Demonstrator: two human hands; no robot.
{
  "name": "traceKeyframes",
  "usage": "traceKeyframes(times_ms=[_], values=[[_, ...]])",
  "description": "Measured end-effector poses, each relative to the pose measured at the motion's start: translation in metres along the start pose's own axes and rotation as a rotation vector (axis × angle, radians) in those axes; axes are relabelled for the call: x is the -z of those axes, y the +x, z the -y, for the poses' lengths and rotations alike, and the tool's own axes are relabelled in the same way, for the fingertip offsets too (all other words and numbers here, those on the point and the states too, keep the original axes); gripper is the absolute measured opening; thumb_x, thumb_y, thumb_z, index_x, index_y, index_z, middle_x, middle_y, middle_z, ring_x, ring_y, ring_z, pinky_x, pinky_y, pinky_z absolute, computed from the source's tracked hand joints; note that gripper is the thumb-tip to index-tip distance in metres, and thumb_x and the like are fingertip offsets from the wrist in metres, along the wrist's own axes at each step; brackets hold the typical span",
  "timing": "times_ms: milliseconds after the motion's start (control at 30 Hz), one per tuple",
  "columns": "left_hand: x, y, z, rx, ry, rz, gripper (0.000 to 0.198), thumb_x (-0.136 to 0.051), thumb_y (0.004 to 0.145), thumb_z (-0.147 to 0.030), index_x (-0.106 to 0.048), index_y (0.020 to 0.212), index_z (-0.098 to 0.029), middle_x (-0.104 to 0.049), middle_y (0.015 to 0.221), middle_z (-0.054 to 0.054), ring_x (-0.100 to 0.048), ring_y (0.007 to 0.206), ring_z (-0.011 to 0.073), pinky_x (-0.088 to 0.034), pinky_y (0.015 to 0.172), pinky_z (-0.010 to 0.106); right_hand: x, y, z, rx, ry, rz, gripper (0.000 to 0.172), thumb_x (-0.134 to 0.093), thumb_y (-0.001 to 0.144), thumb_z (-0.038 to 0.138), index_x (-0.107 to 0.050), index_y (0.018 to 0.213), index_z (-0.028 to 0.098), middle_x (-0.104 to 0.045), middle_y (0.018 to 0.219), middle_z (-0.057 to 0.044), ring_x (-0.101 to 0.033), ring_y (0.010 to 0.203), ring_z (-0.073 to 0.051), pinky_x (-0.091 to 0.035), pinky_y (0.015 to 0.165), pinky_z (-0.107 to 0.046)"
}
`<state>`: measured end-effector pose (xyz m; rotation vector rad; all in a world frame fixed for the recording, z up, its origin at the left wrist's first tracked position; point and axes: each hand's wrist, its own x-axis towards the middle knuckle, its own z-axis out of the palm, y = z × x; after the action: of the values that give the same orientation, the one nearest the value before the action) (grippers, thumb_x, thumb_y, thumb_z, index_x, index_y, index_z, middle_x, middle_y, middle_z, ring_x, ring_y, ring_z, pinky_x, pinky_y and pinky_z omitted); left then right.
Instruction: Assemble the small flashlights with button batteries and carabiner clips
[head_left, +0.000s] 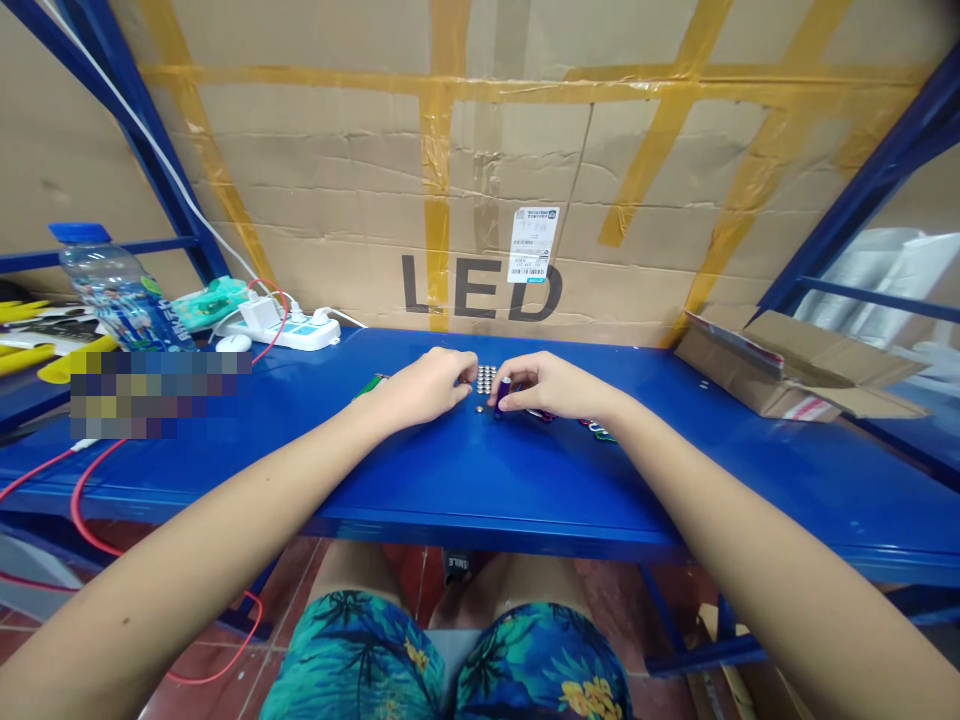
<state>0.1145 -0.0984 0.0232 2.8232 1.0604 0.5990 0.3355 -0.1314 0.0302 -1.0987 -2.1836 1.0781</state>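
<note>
My right hand (536, 385) grips a small purple tube (504, 396) between thumb and fingers. The tube stands nearly upright, just above or on the blue table; I cannot tell which. My left hand (439, 385) is closed, with fingertips and thumb drawn together; whatever may be between them is too small to see. Between the two hands lie several small silver discs like button cells (487, 378), laid out in close rows. One loose disc (480, 409) sits nearer to me. Behind my left wrist, a green item (370, 385) is partly hidden.
Coloured carabiner-like clips (598, 430) lie beside my right forearm. An open cardboard box (780, 375) stands at the right. On the left are a power strip (296, 330), a bottle (124, 290) and a red cable (79, 490). A large cardboard panel (337, 200) rises behind the table (465, 490).
</note>
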Motion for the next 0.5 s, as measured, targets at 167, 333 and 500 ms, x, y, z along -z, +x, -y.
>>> traceKeyframes(times_ms=[167,333,500], values=[[0.0002,0.0026,0.0018,-0.013,0.043,-0.005,0.016,-0.059,0.088,-0.019,-0.073,0.095,-0.016,-0.072,0.095,0.009,-0.064,0.088,0.0219,-0.047,0.079,0.034,0.0009,-0.0011,0.0019,0.015,0.011,0.003,0.017,-0.069,0.077,0.029,-0.071,0.091,0.019,-0.075,0.094,-0.004,-0.062,0.074,-0.015,-0.042,0.057,-0.025],[0.0024,0.0035,0.0025,0.056,-0.02,-0.089,0.013,-0.062,0.088,-0.023,-0.074,0.091,-0.017,-0.073,0.086,0.007,-0.065,0.081,0.0196,-0.048,0.074,0.032,0.0028,-0.0011,0.0019,0.021,-0.103,0.012,0.016,-0.071,0.075,0.027,-0.074,0.089,0.019,-0.073,0.084,-0.002,-0.059,0.07,-0.013,-0.044,0.063,-0.027],[0.0014,0.0029,0.0014,0.128,-0.126,-0.177,0.011,-0.066,0.087,-0.026,-0.072,0.091,-0.017,-0.073,0.08,0.004,-0.064,0.072,0.0165,-0.048,0.069,0.029,0.0035,-0.0013,0.0024,0.023,-0.044,0.007,0.019,-0.07,0.077,0.027,-0.074,0.093,0.019,-0.076,0.094,-0.005,-0.062,0.077,-0.015,-0.045,0.065,-0.027]])
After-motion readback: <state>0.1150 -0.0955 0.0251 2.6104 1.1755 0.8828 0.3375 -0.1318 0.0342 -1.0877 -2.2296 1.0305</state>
